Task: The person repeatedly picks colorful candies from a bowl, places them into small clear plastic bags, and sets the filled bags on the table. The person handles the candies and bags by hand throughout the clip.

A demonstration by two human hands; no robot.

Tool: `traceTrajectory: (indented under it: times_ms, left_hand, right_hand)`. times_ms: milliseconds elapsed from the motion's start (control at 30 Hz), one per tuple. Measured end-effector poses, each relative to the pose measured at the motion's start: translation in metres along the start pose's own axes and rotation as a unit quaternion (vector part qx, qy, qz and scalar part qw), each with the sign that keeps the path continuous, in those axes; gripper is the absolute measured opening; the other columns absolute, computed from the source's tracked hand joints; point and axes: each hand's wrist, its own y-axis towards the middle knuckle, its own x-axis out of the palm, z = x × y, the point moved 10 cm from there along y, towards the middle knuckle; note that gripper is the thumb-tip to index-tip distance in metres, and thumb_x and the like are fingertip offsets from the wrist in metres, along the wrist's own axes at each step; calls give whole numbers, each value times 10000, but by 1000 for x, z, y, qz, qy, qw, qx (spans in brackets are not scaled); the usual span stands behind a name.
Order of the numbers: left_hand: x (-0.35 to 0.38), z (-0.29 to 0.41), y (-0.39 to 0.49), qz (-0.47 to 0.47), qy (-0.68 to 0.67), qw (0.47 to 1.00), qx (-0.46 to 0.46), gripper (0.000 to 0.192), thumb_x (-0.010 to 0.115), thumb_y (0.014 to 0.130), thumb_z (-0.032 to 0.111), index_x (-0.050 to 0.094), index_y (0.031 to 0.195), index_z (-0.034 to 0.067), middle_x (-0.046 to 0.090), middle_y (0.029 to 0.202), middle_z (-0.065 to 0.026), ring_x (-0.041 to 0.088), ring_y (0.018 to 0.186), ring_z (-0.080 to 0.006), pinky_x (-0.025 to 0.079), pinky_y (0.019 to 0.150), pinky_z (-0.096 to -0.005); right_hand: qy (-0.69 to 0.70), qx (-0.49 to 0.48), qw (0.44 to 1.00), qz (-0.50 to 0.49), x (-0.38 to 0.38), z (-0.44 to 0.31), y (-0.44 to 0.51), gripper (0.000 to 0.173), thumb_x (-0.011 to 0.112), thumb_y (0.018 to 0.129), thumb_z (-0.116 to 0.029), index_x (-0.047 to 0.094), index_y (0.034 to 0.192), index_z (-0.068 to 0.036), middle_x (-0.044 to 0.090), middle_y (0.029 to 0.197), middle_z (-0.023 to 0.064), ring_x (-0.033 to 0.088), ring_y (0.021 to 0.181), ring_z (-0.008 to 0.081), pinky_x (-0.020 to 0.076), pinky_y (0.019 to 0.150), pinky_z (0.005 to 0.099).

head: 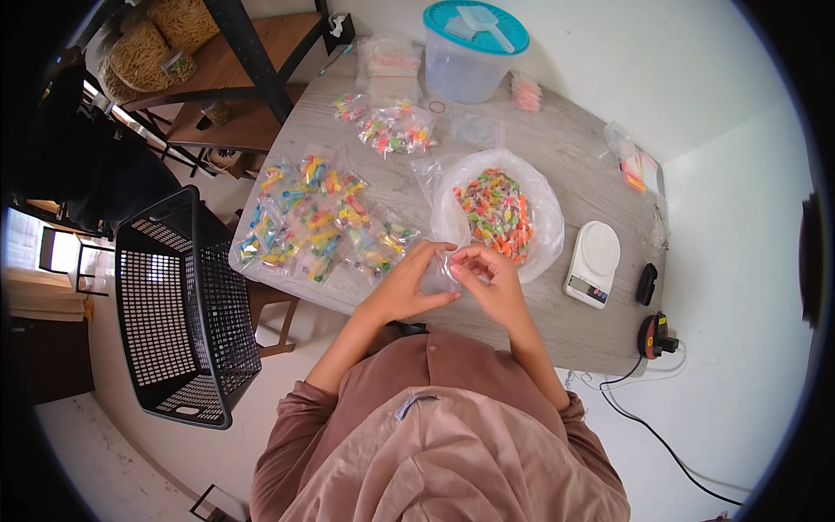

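Note:
Between my hands, near the table's front edge, is a small clear plastic bag (445,269). My left hand (414,279) has thumb and fingers spread around it, the fingertips at its upper edge. My right hand (486,277) pinches the bag's right side. What the bag holds cannot be made out. Just beyond my right hand stands an open white plastic bag (548,241) full of wrapped candies (497,212). Left of my hands lie several small clear bags of colourful wrapped candies (323,218). More candy bags (396,129) lie farther back.
A white digital kitchen scale (592,261) stands at right, near a black object (646,284) and a cable reel (652,336). At the back are a lidded tub (464,72) with a scoop (486,23) and stacked plastic bags (389,68). A black basket (202,313) stands left, below shelves (274,46).

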Motion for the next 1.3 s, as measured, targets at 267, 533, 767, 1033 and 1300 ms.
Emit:
traceTrajectory:
  times_ms: [267, 533, 767, 1033, 1300]
  left_hand:
    - [2, 11, 7, 11, 53, 996, 70, 553, 720, 693, 168, 504, 1185, 35, 545, 1064, -124, 509, 991, -286, 402, 859, -368]
    - [-9, 28, 15, 61, 111, 984, 124, 669, 801, 620, 222, 505, 1200, 67, 546, 1019, -87, 490, 869, -233, 405, 775, -339]
    - [-11, 27, 31, 44, 33, 994, 96, 633, 837, 584, 222, 555, 1130, 73, 565, 980, -58, 479, 844, -203, 403, 772, -321]
    - [-16, -19, 29, 144, -255, 955, 50, 356, 646, 839, 186, 538, 1150, 52, 576, 997, -43, 525, 966, -184, 390, 887, -314]
    - [-15, -56, 24, 128, -597, 792, 13, 522, 506, 904, 463, 451, 1225, 55, 538, 1034, -31, 517, 961, -180, 405, 881, -345]
  right_hand:
    - [20, -1, 1000, -10, -2, -6, 3, 151, 601, 786, 49, 648, 927, 26, 617, 901, 81, 627, 763, 133, 510, 601, 244]
    - [-89, 16, 996, -7, -13, -4, 8, 151, 642, 756, 10, 686, 900, 15, 643, 873, 99, 622, 728, 135, 512, 654, 249]
    - [-98, 15, 995, -20, -22, -18, 19, 166, 681, 748, -5, 693, 914, -9, 636, 855, 78, 612, 747, 117, 500, 649, 232]
    - [36, -37, 994, 96, -48, -19, 25, 154, 615, 809, 33, 647, 956, 5, 624, 890, 40, 586, 766, 88, 464, 685, 210]
    - [-254, 16, 953, 166, -92, 48, 19, 176, 642, 751, -16, 648, 927, -14, 610, 867, 100, 618, 760, 189, 483, 667, 308]
